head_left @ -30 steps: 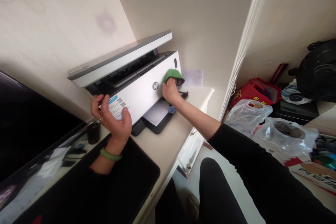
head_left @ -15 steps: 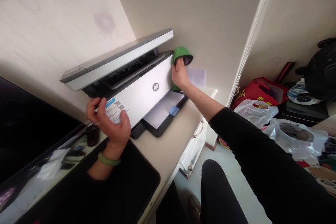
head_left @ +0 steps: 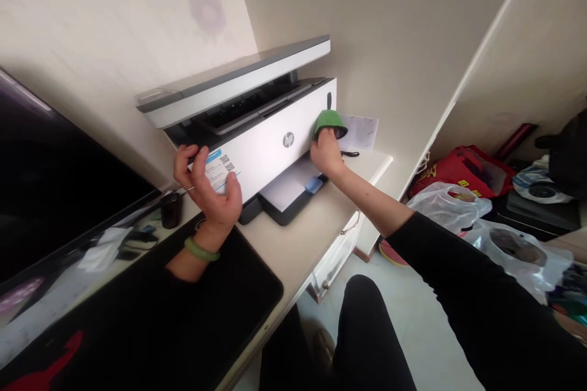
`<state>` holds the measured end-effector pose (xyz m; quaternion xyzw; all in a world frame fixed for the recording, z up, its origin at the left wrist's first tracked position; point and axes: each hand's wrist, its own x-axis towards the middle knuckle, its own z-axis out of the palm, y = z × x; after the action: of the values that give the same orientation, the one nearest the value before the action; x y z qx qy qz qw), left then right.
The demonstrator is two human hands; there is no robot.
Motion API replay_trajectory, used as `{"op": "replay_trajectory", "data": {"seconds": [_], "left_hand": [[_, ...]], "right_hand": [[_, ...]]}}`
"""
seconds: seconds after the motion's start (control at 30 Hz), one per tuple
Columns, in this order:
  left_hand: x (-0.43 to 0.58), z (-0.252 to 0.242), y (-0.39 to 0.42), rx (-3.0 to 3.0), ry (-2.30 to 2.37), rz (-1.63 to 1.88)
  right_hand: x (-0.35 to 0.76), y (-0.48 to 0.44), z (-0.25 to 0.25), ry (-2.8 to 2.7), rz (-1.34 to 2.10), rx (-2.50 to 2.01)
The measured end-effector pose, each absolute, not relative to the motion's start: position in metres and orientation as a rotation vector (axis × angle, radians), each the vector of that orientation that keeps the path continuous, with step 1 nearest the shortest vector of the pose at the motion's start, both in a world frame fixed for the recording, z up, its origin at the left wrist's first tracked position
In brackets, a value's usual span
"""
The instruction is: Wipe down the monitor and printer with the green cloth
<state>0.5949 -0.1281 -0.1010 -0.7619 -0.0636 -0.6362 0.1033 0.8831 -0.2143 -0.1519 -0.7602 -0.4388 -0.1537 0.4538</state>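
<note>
A white HP printer [head_left: 263, 153] stands on the desk with its grey-topped upper unit raised. At its left front corner my left hand [head_left: 213, 192] grips the casing, fingers at the side edge and thumb on the front beside the label sticker [head_left: 219, 168]. My right hand [head_left: 327, 151] has its fingers tucked into a green cleaning mitt [head_left: 329, 119], which lies against the right part of the front panel. The mitt hides those fingertips. Just below it, paper [head_left: 291, 186] rests in the black output tray [head_left: 287, 214] with a blue tab [head_left: 314, 184].
A black desk mat [head_left: 220, 317] lies in front, and a dark monitor [head_left: 59, 177] stands on the left. A small dark box [head_left: 171, 210] sits near the printer. White drawers [head_left: 332, 263] are below the desk; plastic bags [head_left: 523, 247] and a red bag [head_left: 468, 171] are at right.
My right hand and the green mitt have moved from the printer's right edge down onto the front panel. My left hand keeps its place on the corner. The view has shifted slightly.
</note>
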Motion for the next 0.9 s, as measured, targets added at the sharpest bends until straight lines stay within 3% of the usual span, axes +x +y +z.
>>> {"op": "replay_trajectory", "data": {"seconds": [0.13, 0.57, 0.73, 0.9], "left_hand": [[0.595, -0.105, -0.125, -2.302, -0.223, -1.885], [0.596, -0.107, -0.124, -2.354, -0.349, -1.911], [0.595, -0.108, -0.121, -2.317, -0.181, -1.923], [0.595, -0.109, -0.12, -2.361, -0.199, -1.923]], "right_hand": [[0.831, -0.23, -0.146, -1.102, -0.312, -1.801], [0.758, -0.227, -0.132, -1.937, -0.475, -1.335], [0.803, -0.239, -0.13, -2.102, -0.383, -1.438], [0.862, -0.262, -0.142, -1.819, -0.395, -1.785]]}}
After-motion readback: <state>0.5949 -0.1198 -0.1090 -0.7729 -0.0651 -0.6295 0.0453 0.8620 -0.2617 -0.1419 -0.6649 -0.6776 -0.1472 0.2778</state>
